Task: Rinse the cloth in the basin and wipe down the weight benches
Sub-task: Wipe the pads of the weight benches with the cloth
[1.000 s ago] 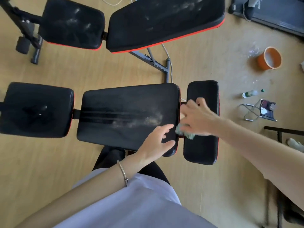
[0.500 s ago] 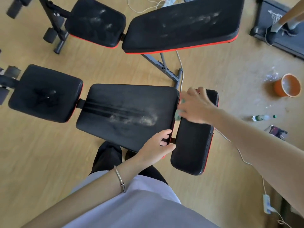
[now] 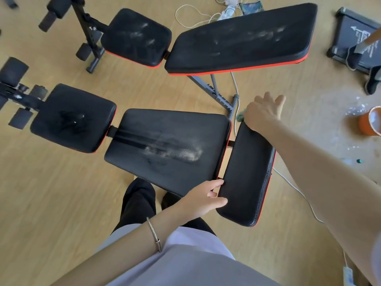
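Note:
The near weight bench has three black pads; its long middle pad carries a pale dusty smear. My right hand lies at the far end of the small head pad, fingers spread and straight. It presses a green cloth, which peeks out at the hand's left side. My left hand grips the bench at the gap between the middle pad and the head pad, fingers curled into the gap. A second bench, dusty on both pads, stands behind. The orange basin sits on the floor at the right edge.
White splashes mark the floor around the basin. A white cable runs under the head pad to a power strip at the lower right. More cable lies at the top by the far bench. A treadmill base with someone's foot on it stands at the top right.
My right hand slid the cloth along the head pad from its near part to its far end. My left hand moved from the middle pad's top into the gap.

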